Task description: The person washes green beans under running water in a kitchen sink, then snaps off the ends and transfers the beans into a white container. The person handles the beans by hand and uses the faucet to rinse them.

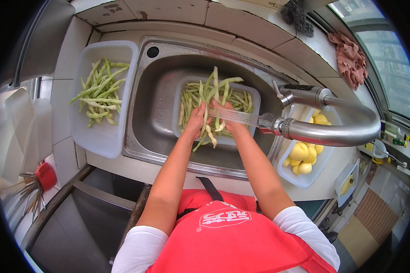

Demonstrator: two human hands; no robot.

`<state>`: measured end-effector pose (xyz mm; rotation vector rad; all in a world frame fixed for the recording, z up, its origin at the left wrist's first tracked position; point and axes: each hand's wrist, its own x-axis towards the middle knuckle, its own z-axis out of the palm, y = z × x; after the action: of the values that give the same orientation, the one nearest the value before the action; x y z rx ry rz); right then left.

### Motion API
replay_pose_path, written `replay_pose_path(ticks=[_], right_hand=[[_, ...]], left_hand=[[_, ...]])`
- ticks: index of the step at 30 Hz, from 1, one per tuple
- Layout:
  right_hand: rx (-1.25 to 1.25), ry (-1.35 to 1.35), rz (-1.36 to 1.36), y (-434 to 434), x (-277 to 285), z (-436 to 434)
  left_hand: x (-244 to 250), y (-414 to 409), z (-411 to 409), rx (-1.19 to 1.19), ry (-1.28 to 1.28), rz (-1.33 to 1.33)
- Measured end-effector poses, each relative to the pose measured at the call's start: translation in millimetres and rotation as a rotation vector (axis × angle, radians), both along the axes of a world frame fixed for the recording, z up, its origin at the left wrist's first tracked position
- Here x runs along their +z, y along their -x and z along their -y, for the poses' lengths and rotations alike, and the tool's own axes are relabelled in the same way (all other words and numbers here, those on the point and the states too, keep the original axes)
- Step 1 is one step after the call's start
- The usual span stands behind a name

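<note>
Both my hands are over a translucent plastic tub point(175, 116) of green beans in a stainless steel sink point(153, 117). Between them they hold a loose bunch of long green beans point(216, 80), some ends hanging down past the tub's near edge. My left hand point(195, 120) grips the bunch's left side, and my right hand point(227, 114) its right side. Water from the faucet's spray head point(271, 123) streams sideways across the beans and my right hand. More green beans point(104, 88) lie in a bigger plastic tub point(131, 85) left of the sink.
A curved metal faucet point(348, 134) reaches in from the right. Beyond it, a tub point(304, 182) holds peeled yellow potatoes point(299, 152). A pink cloth point(350, 59) and a steel wool scourer point(297, 17) lie on the ledge. At lower left is a red holder point(46, 176) with utensils.
</note>
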<state>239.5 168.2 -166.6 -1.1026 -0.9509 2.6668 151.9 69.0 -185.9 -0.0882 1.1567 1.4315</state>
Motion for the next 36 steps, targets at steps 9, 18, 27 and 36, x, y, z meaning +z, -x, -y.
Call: replay_pose_path(ticks=[9,18,27,36], right_hand=[[0.010,-0.137,0.265,-3.0,11.6,18.2],[-0.427,-0.007,0.192,-4.7,5.0,10.4],[-0.346,-0.145,0.150,4.0,-3.0,-14.0],[-0.120,0.314,0.121,-1.6,13.3,-1.0]], left_hand=[[-12.1,-8.9,-5.4,-0.026,0.109,-0.254],[1.8,-2.4,6.9,0.135,0.045,-0.228],[24.5,3.3,13.6,-0.153,0.122,0.059],[31.7,0.5,11.6,0.067,0.019,0.109]])
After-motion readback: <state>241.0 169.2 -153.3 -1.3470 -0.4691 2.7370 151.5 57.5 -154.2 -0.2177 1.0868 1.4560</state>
